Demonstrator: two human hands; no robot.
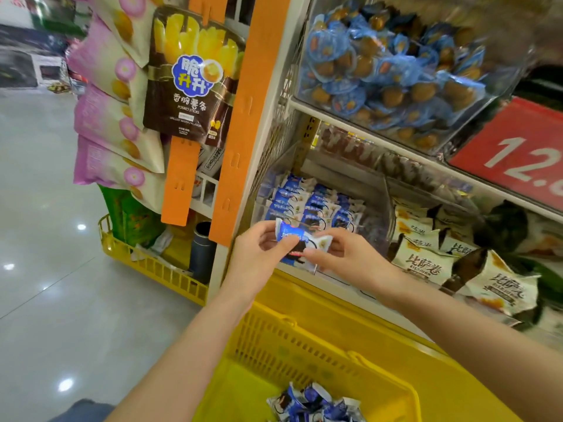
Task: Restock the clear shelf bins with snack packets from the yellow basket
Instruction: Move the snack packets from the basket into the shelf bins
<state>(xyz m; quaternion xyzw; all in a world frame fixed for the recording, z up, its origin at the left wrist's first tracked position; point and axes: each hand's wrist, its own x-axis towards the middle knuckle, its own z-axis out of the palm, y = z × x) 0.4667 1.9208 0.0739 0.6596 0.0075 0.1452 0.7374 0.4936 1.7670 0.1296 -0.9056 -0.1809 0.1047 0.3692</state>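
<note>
A blue-and-white snack packet [300, 243] is held between both hands just in front of the clear shelf bin [350, 181]. My left hand [259, 257] pinches its left end and my right hand [347, 254] pinches its right end. The bin holds several matching blue packets [310, 202] stacked in rows. Below my arms stands the yellow basket [304, 345], with several more blue packets [313, 403] lying in its bottom.
To the right, a bin holds white-and-brown packets [432, 254]. Above it a bin of blue-wrapped round snacks [393, 71] sits beside a red price sign [518, 159]. Left are orange hanging strips [237, 147] with chip bags [189, 77], a second yellow basket [146, 260] and grey floor.
</note>
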